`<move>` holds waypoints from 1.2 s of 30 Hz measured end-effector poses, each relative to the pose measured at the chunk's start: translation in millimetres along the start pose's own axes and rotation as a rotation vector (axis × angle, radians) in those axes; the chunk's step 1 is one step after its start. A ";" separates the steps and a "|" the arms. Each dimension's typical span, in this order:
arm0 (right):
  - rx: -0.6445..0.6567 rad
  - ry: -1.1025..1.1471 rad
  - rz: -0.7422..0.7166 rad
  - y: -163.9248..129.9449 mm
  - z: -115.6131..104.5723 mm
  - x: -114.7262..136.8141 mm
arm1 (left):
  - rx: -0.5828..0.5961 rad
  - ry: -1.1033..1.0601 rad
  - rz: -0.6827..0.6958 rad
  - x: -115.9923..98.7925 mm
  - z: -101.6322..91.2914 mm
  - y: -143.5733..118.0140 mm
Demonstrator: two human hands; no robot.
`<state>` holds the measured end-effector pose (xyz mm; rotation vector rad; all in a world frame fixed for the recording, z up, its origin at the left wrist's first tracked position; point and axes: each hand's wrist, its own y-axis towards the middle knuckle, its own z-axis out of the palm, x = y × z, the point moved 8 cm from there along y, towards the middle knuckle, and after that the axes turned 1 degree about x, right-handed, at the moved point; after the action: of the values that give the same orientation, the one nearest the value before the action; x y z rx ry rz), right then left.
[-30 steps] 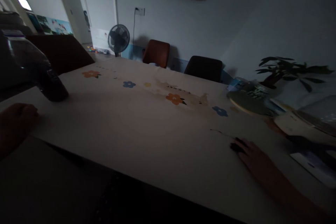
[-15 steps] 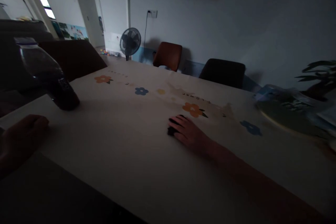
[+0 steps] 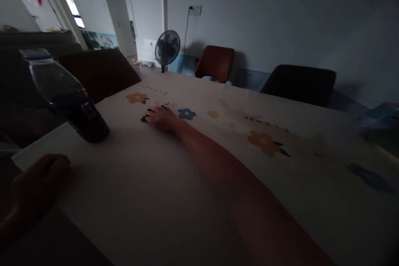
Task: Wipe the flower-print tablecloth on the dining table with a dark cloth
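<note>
Read as a clock face from the middle of the view, the right hand [image 3: 162, 118] lies near the centre at 9 o'clock, palm down on the pale counter [image 3: 137, 199]. Its fingers are bent over a small dark object [image 3: 144, 119], gripping it from above; most of that object is hidden, and what it is cannot be told. The right forearm [image 3: 233, 174] stretches back toward 5 o'clock.

The left hand [image 3: 40, 183] is at 8 o'clock, by the counter's near edge, its fingers loosely curled in; whether anything is inside them cannot be seen.

Farther out at 9 o'clock, between the 2 hands and apart from both, a clear bottle [image 3: 77, 108] with dark liquid in its lower part rests with its base on the counter, looking tilted in this view.

Printed on the counter near the right hand are an orange flower [image 3: 136, 97] at its 10 o'clock and a blue flower [image 3: 187, 114] at its 3 o'clock.

Beyond the counter, a fan [image 3: 167, 48] is at 11 o'clock, a reddish-brown chair [image 3: 215, 63] toward 1 o'clock and a dark chair [image 3: 299, 85] between 2 and 3 o'clock. A wall socket [image 3: 197, 9] sits at 12 o'clock.
</note>
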<state>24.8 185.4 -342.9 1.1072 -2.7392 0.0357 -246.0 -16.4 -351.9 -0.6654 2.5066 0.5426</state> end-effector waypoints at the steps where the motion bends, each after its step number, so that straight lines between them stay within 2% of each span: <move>1: -0.005 0.003 0.007 13.9 1.7 3.9 | -0.003 -0.016 -0.022 -1.8 -1.3 -1.2; 4: -0.018 0.011 0.021 42.5 5.7 16.6 | -0.005 -0.075 -0.177 -15.0 -11.2 -10.1; 7: -0.022 0.016 -0.013 47.2 7.5 32.0 | 0.054 -0.087 -0.286 -36.5 -18.6 -20.6; 10: -0.021 0.010 -0.126 28.5 7.6 54.2 | 0.059 -0.096 -0.285 -43.9 -20.7 -22.0; 14: 0.001 0.004 -0.263 -19.5 9.4 85.9 | 0.053 -0.093 -0.180 -33.2 -13.9 -13.5; 19: 0.051 0.037 -0.382 -102.6 12.6 115.1 | 0.041 -0.074 -0.055 -31.1 -12.0 -8.1; 23: 0.068 0.061 -0.406 -185.5 9.0 122.6 | 0.037 -0.062 -0.003 -36.9 -13.0 -8.9; 28: 0.058 0.114 -0.356 -298.8 -0.9 115.5 | 0.042 -0.027 -0.009 -41.3 -14.2 -11.2; 32: 0.028 0.083 -0.243 -388.4 -2.5 95.9 | 0.057 0.015 -0.030 -41.3 -13.3 -12.0; 36: -0.102 -0.030 -0.191 -468.9 -1.6 74.7 | 0.074 0.058 -0.033 -41.2 -12.5 -13.3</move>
<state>296.4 -204.0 -350.0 1.3429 -2.6146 -0.1470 -211.8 -18.8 -322.7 -0.7023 2.5519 0.4224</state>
